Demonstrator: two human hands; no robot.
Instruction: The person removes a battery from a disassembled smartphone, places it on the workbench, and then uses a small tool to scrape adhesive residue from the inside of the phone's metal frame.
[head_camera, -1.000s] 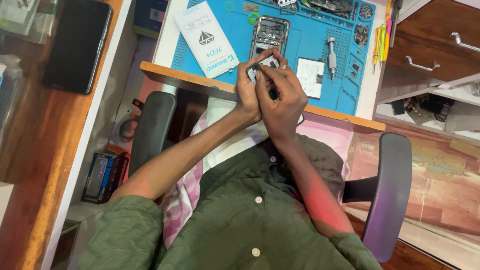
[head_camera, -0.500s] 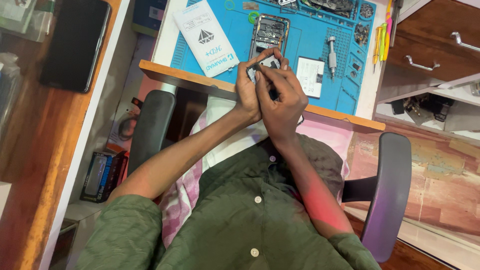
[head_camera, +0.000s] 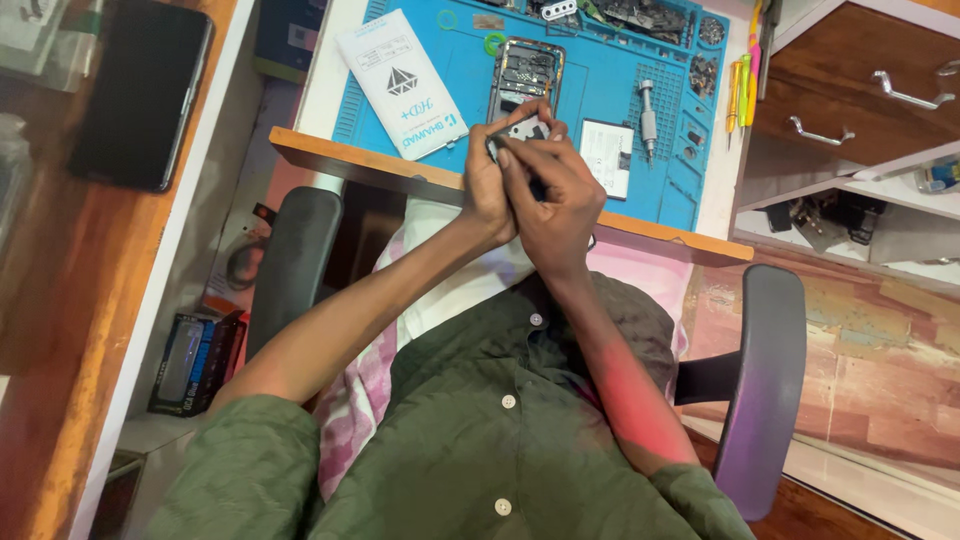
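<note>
The left hand (head_camera: 487, 190) and right hand (head_camera: 560, 200) are pressing together over the surface's near edge, both pinching a small pale phone part (head_camera: 522, 128) at their fingertips, at 6 o'clock of the opened phone (head_camera: 527, 75) lying on the blue mat (head_camera: 600, 100). The part looks light, thin and fragile; gripping its edges seems safest. The fingers are hiding most of it, so its shape is unclear.
</note>
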